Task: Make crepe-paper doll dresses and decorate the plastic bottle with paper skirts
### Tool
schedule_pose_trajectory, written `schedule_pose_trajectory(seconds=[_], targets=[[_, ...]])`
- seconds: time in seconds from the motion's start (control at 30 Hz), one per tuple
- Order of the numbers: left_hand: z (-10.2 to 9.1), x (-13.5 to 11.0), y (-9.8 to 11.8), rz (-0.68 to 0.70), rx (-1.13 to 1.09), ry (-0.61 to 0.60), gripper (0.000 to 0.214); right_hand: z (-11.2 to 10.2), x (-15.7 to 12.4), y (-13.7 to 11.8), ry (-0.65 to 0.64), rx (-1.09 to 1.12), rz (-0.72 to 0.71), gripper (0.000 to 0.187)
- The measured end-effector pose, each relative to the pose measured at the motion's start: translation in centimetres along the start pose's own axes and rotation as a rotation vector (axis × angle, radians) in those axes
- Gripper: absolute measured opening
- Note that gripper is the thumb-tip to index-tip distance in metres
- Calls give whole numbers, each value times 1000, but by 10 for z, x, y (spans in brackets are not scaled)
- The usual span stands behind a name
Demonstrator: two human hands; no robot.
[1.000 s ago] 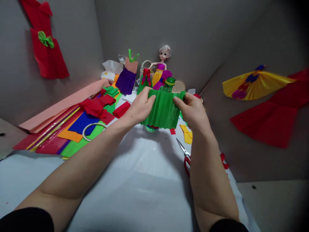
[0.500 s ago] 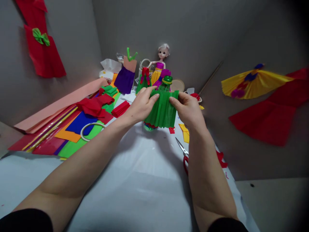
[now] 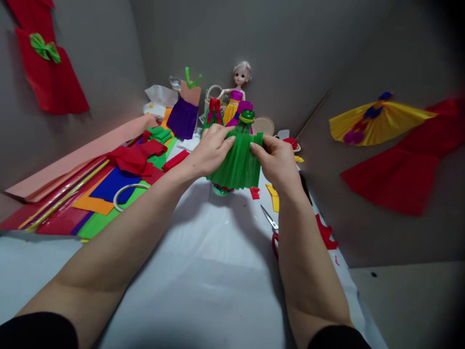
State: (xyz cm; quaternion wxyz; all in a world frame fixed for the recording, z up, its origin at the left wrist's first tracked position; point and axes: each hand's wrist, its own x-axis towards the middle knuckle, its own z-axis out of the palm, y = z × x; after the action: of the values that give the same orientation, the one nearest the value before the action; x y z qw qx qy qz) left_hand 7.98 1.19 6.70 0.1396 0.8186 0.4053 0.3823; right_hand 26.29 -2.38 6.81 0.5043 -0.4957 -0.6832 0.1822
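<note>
A pleated piece of green crepe paper (image 3: 240,162) spreads across the front of a green bottle (image 3: 247,117), which stands upright on the table. My left hand (image 3: 212,151) pinches the paper's upper left edge, thumb in front. At the upper right edge, my right hand (image 3: 278,159) grips it between thumb and fingers. The bottle's neck shows above the paper, and its base with red and blue bits shows below. The paper hides the middle of the bottle. Red-handled scissors (image 3: 271,225) lie beside my right forearm, which partly covers them.
Coloured paper sheets (image 3: 109,186) and a tape roll (image 3: 119,196) lie on the left. Behind the bottle stand a doll (image 3: 238,92) and a purple paper dress (image 3: 182,116). Red (image 3: 54,72) and yellow (image 3: 381,121) paper dresses hang on the walls.
The green paper's lower left side has flared outward around the bottle, with both hands still pinching its top edge. The whole view has shifted slightly.
</note>
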Motion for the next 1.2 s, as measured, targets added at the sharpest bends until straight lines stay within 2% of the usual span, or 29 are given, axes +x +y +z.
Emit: schedule_pose_trajectory(seconds=[0.17, 0.33, 0.43, 0.63, 0.83, 0.97, 1.2], targets=[[1, 2, 1, 13, -26, 7, 42, 2, -1, -5, 53, -133, -16, 17], [-8, 4, -1, 53, -91, -70, 44, 0, -1, -5, 36, -155, -44, 18], [-12, 5, -1, 89, -66, -102, 45, -2, -1, -8, 20, -247, -91, 21], [-11, 3, -2, 89, -41, -97, 47, -4, -5, -19, 4, -417, -134, 23], [-11, 2, -4, 96, -110, -80, 47, -6, -2, -9, 4, -229, -82, 15], [-11, 0, -2, 81, -175, -55, 45, -5, 3, 2, 73, -117, -13, 25], [-12, -2, 2, 73, -50, -59, 43, -8, 2, 1, 65, -51, -2, 19]])
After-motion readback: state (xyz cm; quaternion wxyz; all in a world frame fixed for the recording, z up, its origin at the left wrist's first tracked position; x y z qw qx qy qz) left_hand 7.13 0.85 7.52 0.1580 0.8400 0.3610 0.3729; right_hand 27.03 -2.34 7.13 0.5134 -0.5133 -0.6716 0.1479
